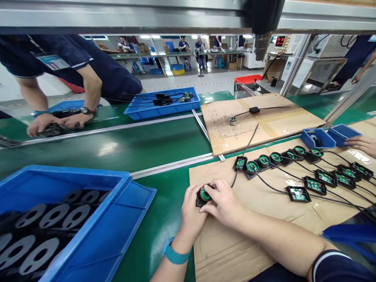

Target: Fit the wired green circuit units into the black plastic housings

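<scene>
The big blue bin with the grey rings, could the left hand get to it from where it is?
Probably yes. The left hand holds a round black part, but only bare green belt lies between it and the open-topped blue bin.

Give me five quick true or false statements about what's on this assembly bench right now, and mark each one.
1. Both hands, the left hand and the right hand, are on a round black part with a green board. True.
2. The large blue bin at the near left holds coiled cables. False: it holds flat grey plates with oval holes.
3. A row of cabled black units with green boards lies on the cardboard sheet to the right. True.
4. The left wrist wears a red band. False: the wristband is blue.
5. A co-worker across the green belt leans over it with both hands down. True.
</scene>
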Demonstrator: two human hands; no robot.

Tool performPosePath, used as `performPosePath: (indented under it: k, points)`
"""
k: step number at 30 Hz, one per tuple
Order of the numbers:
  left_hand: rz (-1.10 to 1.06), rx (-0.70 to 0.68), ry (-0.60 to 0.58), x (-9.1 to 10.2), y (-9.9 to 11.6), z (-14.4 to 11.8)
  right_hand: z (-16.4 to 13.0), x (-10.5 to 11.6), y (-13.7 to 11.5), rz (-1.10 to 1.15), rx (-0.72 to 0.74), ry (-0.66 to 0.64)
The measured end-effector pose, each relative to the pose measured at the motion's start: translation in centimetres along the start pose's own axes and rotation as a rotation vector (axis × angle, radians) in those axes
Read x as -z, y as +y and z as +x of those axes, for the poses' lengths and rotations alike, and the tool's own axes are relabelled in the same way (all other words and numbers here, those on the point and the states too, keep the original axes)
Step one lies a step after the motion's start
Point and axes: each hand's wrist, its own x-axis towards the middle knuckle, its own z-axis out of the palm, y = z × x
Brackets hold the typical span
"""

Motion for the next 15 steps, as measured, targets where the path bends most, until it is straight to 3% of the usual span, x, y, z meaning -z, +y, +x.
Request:
performPosePath:
  k: [3,8,15]
  points:
    - [-0.068,0.070,-0.006,0.2,0.0,0.3,0.2,0.4,0.2,0.021,0.052,-0.057]
    - [-0.114,0.059,-0.046,-0.1,-0.6,0.4,0.5,0.2,1.8,0.132,0.079,-0.049]
    - [-0.089,0.160,-0.352,-0.4,-1.6,-0.2,0.4,-1.9,4.0,0.070,0.135,-0.029]
